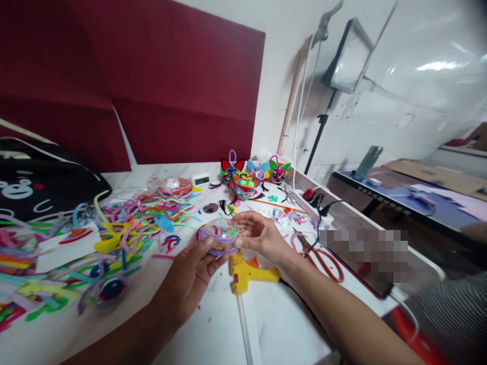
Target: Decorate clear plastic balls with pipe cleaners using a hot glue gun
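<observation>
White tabletop (289, 324) is lying under both forearms; left hand (188, 281) is cupping a clear dome (217, 235) from below; right hand (258, 234) is pinching its rim, wrist bent inward.

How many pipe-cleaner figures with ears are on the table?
3, in a row at the back: red-eared figure, blue-eared figure, green-eared figure. A fourth may be partly hidden before them.

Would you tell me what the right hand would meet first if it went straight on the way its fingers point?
The right hand points left at the clear ball it holds, so it meets that first; beyond that, probably the pipe-cleaner pile.
</observation>
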Demonstrator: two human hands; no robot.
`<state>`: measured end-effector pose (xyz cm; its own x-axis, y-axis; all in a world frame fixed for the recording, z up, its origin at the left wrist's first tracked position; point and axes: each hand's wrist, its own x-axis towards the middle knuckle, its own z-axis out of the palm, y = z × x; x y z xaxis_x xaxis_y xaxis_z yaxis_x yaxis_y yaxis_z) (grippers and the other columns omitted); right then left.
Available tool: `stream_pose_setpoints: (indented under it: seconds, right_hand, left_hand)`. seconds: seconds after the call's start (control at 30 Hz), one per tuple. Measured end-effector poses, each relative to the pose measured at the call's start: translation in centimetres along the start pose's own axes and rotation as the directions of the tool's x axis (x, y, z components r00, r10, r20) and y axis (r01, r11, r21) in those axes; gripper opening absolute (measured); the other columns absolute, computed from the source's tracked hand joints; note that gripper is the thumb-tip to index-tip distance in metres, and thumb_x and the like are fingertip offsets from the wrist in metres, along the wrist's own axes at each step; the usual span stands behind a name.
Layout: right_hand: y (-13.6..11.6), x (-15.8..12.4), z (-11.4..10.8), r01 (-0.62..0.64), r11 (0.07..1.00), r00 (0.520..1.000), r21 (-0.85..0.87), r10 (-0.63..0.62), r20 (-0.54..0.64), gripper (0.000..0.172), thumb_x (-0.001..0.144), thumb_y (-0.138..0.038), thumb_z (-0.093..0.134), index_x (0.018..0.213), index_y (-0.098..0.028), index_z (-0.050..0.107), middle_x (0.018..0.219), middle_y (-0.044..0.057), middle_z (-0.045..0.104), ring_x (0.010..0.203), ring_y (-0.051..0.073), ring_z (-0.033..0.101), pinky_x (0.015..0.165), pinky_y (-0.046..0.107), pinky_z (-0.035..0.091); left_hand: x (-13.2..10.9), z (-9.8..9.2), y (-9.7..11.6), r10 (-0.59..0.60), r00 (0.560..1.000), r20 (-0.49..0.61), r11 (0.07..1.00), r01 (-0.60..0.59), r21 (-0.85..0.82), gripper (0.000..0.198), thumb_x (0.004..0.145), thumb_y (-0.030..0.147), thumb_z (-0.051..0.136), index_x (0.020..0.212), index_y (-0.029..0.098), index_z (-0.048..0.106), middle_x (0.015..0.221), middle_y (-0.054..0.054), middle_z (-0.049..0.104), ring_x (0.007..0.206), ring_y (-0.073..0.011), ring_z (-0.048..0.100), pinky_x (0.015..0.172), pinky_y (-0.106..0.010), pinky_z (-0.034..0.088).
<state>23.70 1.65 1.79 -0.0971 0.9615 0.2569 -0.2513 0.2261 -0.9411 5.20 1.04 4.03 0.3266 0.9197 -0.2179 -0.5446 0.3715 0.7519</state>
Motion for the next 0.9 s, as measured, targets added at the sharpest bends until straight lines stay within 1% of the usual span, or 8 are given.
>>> stream_pose_setpoints:
  seconds: [0.1, 0.23, 0.37, 0.53, 0.63, 0.77, 0.9]
  right_hand:
    - [0.11, 0.02, -0.02, -0.002, 1.0, 1.0, -0.001, 0.002, 0.001, 0.055, 0.056, -0.027, 0.094, 0.104, -0.022, 0.067, 0.102, 0.003, 0.07, 0.091, 0.017, 0.066, 0.075, 0.028, 0.054]
    - [0.2, 0.07, -0.02, 0.004, 1.0, 1.0, 0.014, -0.003, -0.013, 0.055, 0.055, -0.025, 0.094, 0.103, -0.022, 0.067, 0.1, 0.003, 0.069, 0.09, 0.016, 0.065, 0.073, 0.026, 0.054]
    - [0.19, 0.09, 0.01, -0.011, 1.0, 1.0, 0.022, 0.012, -0.014, 0.055, 0.054, -0.025, 0.094, 0.103, -0.022, 0.068, 0.101, 0.003, 0.069, 0.09, 0.016, 0.065, 0.074, 0.027, 0.054]
    - [0.21, 0.1, -0.04, -0.019, 0.999, 1.0, 0.027, 0.019, -0.018, 0.055, 0.054, -0.024, 0.094, 0.102, -0.022, 0.068, 0.103, 0.003, 0.069, 0.093, 0.017, 0.065, 0.077, 0.027, 0.054]
    - [0.32, 0.1, -0.04, -0.025, 0.999, 0.999, 0.031, 0.026, -0.02, 0.055, 0.053, -0.024, 0.094, 0.102, -0.022, 0.068, 0.102, 0.003, 0.069, 0.09, 0.016, 0.065, 0.075, 0.027, 0.054]
    - [0.61, 0.12, 0.1, -0.037, 0.998, 0.999, 0.046, 0.038, -0.015, 0.056, 0.054, -0.026, 0.094, 0.102, -0.022, 0.067, 0.101, 0.003, 0.07, 0.089, 0.017, 0.066, 0.075, 0.028, 0.054]
    - [0.93, 0.21, 0.25, -0.05, 0.997, 0.998, 0.056, 0.051, -0.031, 0.06, 0.049, -0.026, 0.096, 0.1, -0.021, 0.067, 0.098, 0.002, 0.069, 0.087, 0.016, 0.066, 0.074, 0.027, 0.054]
  left_hand:
    - [0.07, -0.03, -0.02, -0.002, 1.0, -0.017, 1.0, 0.002, 0.003, 0.01, 0.084, 0.011, 0.066, 0.082, 0.013, 0.075, 0.077, -0.005, 0.078, 0.07, -0.0148, 0.073, 0.067, -0.024, 0.063]
    - [0.12, 0.01, 0.03, -0.001, 1.0, -0.027, 1.0, 0.001, 0.003, 0.013, 0.086, 0.009, 0.063, 0.084, 0.013, 0.075, 0.075, -0.005, 0.078, 0.068, -0.0147, 0.073, 0.065, -0.024, 0.063]
    - [0.02, 0.26, 0.15, -0.006, 0.999, -0.046, 1.0, 0.007, 0.01, 0.016, 0.087, 0.008, 0.06, 0.085, 0.013, 0.075, 0.08, -0.007, 0.079, 0.069, -0.0151, 0.074, 0.064, -0.024, 0.063]
    - [-0.11, 0.55, 0.27, -0.003, 0.997, -0.079, 1.0, 0.004, 0.013, 0.019, 0.088, 0.005, 0.058, 0.083, 0.013, 0.074, 0.079, -0.006, 0.079, 0.068, -0.0146, 0.074, 0.062, -0.023, 0.062]
    - [-0.07, 0.6, 0.35, -0.003, 0.996, -0.092, 1.0, 0.004, 0.019, 0.021, 0.088, 0.004, 0.057, 0.084, 0.015, 0.075, 0.083, -0.006, 0.079, 0.069, -0.015, 0.074, 0.063, -0.023, 0.063]
    - [0.08, 0.42, 0.41, -0.014, 0.995, -0.103, 1.0, 0.016, 0.025, 0.019, 0.087, 0.004, 0.058, 0.08, 0.013, 0.074, 0.076, -0.007, 0.078, 0.067, -0.0161, 0.074, 0.062, -0.024, 0.063]
    - [0.42, -0.06, 0.22, -0.002, 0.994, -0.11, 1.0, 0.004, 0.014, 0.019, 0.086, 0.003, 0.059, 0.087, 0.015, 0.074, 0.081, -0.007, 0.079, 0.068, -0.0172, 0.075, 0.059, -0.024, 0.063]
